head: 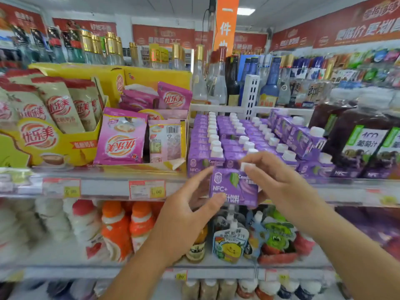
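Pink sachets point(122, 137) lean in a yellow box point(151, 77) above orange-capped bottles point(114, 229).

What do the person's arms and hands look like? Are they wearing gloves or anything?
No gloves. The left hand and right hand are both bare. The left forearm and right forearm are bare too: no sleeves come into view, and no watch, bracelet or ring shows.

A purple carton point(233, 187) is held upright just in front of a shelf point(104, 188) stocked with rows of cartons point(227, 137). Its left side is gripped by the left hand point(184, 217), and its white cap point(245, 166) is pinched by the right hand point(279, 182). Pink sachets point(121, 137) are seen further left.
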The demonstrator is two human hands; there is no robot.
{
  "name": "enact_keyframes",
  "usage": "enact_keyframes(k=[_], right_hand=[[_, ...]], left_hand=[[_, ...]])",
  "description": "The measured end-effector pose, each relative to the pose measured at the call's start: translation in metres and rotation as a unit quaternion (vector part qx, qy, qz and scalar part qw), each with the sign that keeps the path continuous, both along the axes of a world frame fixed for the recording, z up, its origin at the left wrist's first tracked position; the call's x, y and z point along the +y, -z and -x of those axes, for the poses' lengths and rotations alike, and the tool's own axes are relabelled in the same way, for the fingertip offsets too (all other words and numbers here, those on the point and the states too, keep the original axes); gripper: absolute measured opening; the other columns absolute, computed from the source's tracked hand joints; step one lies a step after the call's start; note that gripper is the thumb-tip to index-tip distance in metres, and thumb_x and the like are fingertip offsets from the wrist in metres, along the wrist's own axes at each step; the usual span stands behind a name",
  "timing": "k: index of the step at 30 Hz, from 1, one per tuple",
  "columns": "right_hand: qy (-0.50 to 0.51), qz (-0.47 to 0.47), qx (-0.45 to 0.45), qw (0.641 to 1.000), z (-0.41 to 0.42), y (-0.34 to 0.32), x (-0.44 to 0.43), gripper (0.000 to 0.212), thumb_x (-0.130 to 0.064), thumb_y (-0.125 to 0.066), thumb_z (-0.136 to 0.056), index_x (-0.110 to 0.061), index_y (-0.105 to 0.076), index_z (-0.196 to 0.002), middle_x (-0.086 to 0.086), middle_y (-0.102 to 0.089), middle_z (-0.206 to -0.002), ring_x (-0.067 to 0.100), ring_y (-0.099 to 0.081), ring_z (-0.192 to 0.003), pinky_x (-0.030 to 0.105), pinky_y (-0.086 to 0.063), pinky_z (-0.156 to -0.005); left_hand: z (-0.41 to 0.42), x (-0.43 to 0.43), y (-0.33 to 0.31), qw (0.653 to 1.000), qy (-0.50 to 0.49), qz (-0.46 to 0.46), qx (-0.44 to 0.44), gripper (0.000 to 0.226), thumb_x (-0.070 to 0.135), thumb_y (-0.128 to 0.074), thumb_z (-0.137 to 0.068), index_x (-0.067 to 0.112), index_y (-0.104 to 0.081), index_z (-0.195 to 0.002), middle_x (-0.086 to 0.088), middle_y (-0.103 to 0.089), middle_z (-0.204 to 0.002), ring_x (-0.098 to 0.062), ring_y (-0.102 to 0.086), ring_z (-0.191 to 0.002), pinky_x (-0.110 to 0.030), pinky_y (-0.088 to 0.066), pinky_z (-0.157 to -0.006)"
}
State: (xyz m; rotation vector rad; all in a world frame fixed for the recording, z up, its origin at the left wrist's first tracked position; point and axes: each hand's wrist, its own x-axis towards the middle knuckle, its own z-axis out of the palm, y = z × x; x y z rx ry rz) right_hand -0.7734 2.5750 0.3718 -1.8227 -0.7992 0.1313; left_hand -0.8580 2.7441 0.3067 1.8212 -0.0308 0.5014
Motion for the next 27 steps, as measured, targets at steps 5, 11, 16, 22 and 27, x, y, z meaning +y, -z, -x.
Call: enact_keyframes(k=[5, 11, 16, 22, 27], right_hand=[[-0.031, -0.043, 0.171, 0.984, 0.030, 0.068, -0.002, 0.028, -0.024, -0.059, -0.089, -0.023, -0.061, -0.116, 0.002, -0.071, -0.091, 0.014, -0.069, -0.082, 0.023, -0.056, -0.070], [-0.040, -0.040, 0.237, 0.970, 0.048, 0.125, -0.009, 0.052, -0.028, -0.068, -0.075, -0.027, -0.057, -0.126, -0.007, -0.072, -0.107, 0.012, -0.068, -0.100, 0.032, -0.058, -0.080], [-0.059, -0.052, 0.251, 0.965, 0.055, 0.141, -0.015, 0.048, -0.027, -0.068, -0.076, -0.031, -0.058, -0.122, -0.009, -0.072, -0.109, 0.011, -0.067, -0.104, 0.031, -0.057, -0.082], [-0.034, -0.097, 0.232, 0.967, 0.059, 0.148, -0.022, 0.035, -0.024, -0.070, -0.075, -0.033, -0.060, -0.108, 0.000, -0.070, -0.107, 0.018, -0.070, -0.098, 0.046, -0.059, -0.079], [-0.049, -0.136, 0.237, 0.961, 0.057, 0.157, -0.026, 0.016, -0.010, -0.066, -0.082, -0.017, -0.053, -0.089, -0.001, -0.070, -0.106, 0.020, -0.068, -0.101, 0.020, -0.052, -0.057]], left_hand=[[0.021, 0.002, 0.055, 0.984, 0.009, 0.153, 0.093, 0.044, 0.030, -0.077, -0.083, 0.027, -0.061, -0.124, 0.007, -0.074, -0.113, -0.011, -0.068, -0.108, -0.030, -0.056, -0.085], [0.056, -0.010, 0.091, 0.960, -0.030, 0.233, 0.152, 0.040, 0.021, -0.062, -0.085, 0.017, -0.060, -0.125, 0.002, -0.075, -0.109, -0.015, -0.071, -0.099, -0.024, -0.057, -0.076], [0.074, -0.017, 0.100, 0.957, -0.033, 0.239, 0.160, 0.049, 0.031, -0.062, -0.081, 0.021, -0.060, -0.129, 0.000, -0.072, -0.117, -0.017, -0.068, -0.108, -0.034, -0.058, -0.088], [0.080, -0.030, 0.105, 0.950, -0.060, 0.267, 0.148, 0.052, 0.031, -0.066, -0.077, 0.019, -0.060, -0.127, -0.003, -0.073, -0.112, -0.020, -0.069, -0.105, -0.032, -0.059, -0.081], [0.080, -0.039, 0.101, 0.946, -0.058, 0.290, 0.131, 0.044, 0.022, -0.064, -0.079, 0.017, -0.062, -0.123, -0.007, -0.074, -0.111, -0.023, -0.071, -0.103, -0.032, -0.059, -0.081]])
